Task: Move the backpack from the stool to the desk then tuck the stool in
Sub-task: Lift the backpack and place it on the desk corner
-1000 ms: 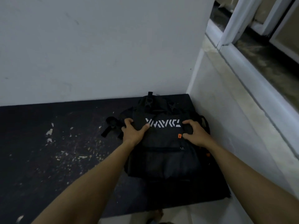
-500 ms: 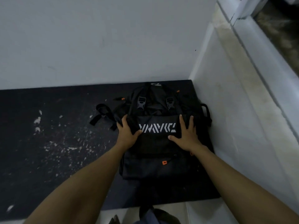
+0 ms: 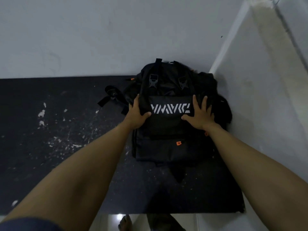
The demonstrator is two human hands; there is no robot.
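Observation:
A black backpack (image 3: 168, 140) with white lettering and small orange tabs lies on the dark desk (image 3: 50, 147), pushed into the corner so its top leans against the back wall. My left hand (image 3: 137, 115) grips the bag's left edge beside the lettering. My right hand (image 3: 199, 114) rests flat on the bag's front with its fingers spread, just right of the lettering. The stool is not in view.
A pale wall (image 3: 100, 39) stands behind the desk and another wall (image 3: 260, 105) closes the right side. White scuff marks speckle the desk's left half. A loose black strap (image 3: 110, 97) trails left of the bag. Below the desk's front edge a bare foot (image 3: 125, 223) shows on the floor.
The backpack has slid farther back into the corner, its top now up against the wall. My right hand went from gripping the bag to lying flat with spread fingers.

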